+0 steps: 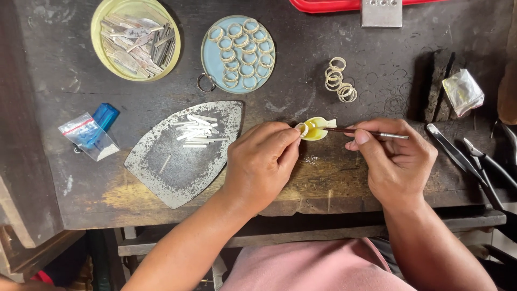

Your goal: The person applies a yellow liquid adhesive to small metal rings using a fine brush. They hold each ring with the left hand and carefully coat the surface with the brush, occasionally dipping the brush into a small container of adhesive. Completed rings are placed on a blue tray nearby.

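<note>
Left hand (262, 161): pinches a small pale metal ring (302, 129) at the small yellow dish (315, 129).
Right hand (395, 157): grips a thin metal-handled brush (366, 132), tip in the dish.

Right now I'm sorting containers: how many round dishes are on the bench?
2, both at the back edge: a yellow dish of metal strips on the left, and a blue dish of rings beside it.

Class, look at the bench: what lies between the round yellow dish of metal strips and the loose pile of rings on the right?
In the head view, a round blue dish filled with rings lies between the yellow dish and the loose rings.
</note>
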